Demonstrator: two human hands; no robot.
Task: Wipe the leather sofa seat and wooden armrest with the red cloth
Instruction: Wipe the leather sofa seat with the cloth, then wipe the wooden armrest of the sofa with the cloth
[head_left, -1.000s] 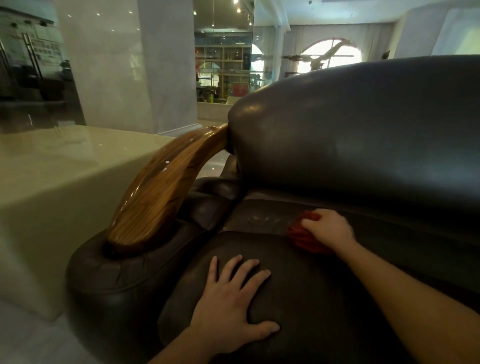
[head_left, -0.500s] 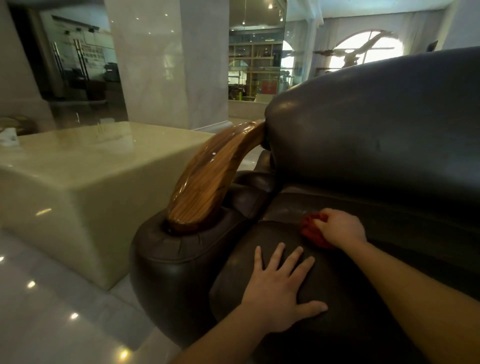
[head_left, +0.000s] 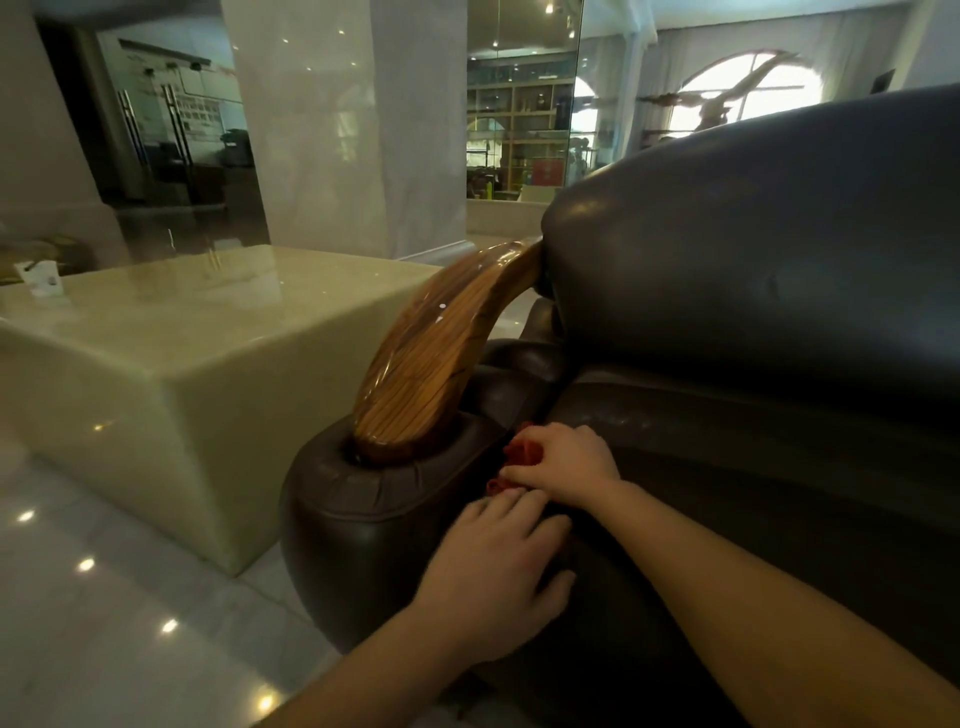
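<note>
My right hand (head_left: 566, 465) grips the bunched red cloth (head_left: 521, 453) at the left edge of the dark leather seat (head_left: 727, 519), pressed into the gap beside the padded arm roll (head_left: 384, 499). The curved, glossy wooden armrest (head_left: 441, 348) rises from that roll just left of the cloth, up to the sofa back (head_left: 753, 249). My left hand (head_left: 498, 566) lies flat on the seat's front corner, fingers spread, its fingertips close to the cloth's lower edge. Most of the cloth is hidden under my right hand.
A large cream marble block table (head_left: 197, 353) stands left of the sofa, with a narrow strip of shiny tiled floor (head_left: 104, 623) between them. A small white carton (head_left: 39, 278) sits at the table's far left. A marble pillar (head_left: 337, 124) stands behind.
My right hand has slid the cloth left across the seat to the gap by the arm roll. My left hand shifted left and forward toward it. The view turned further left.
</note>
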